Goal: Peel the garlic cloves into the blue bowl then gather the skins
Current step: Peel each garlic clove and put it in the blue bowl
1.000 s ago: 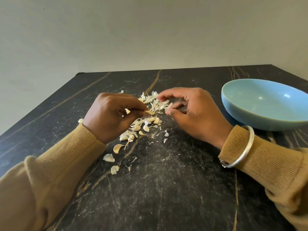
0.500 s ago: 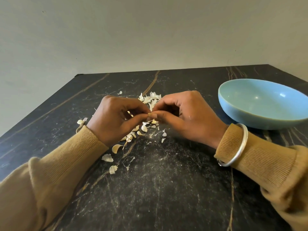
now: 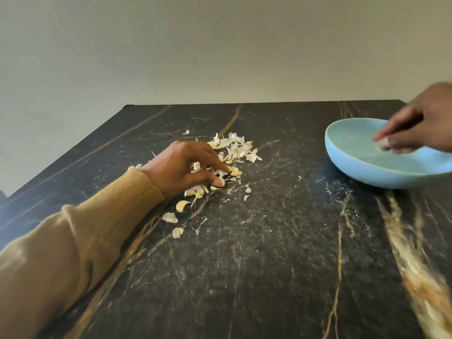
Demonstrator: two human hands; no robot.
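My right hand (image 3: pixel 415 123) reaches over the blue bowl (image 3: pixel 352 167) at the right and pinches a pale garlic clove (image 3: pixel 382 144) just above the bowl's inside; the hand is motion-blurred. My left hand (image 3: pixel 181 167) rests on the dark marble table among the garlic cloves (image 3: pixel 195 192), fingertips touching cloves near the middle of the heap. A pile of white skins (image 3: pixel 234 148) lies just beyond that hand. More loose cloves (image 3: pixel 182 205) trail toward me.
The black marble table (image 3: pixel 244 265) with gold veins runs to a far edge against a plain wall. Small skin flakes (image 3: pixel 247 190) lie between the pile and the bowl. The bowl sits near the table's right side.
My right hand has left the pile and swung right over the bowl with a clove. My left hand has lowered onto the cloves. The camera view has shifted.
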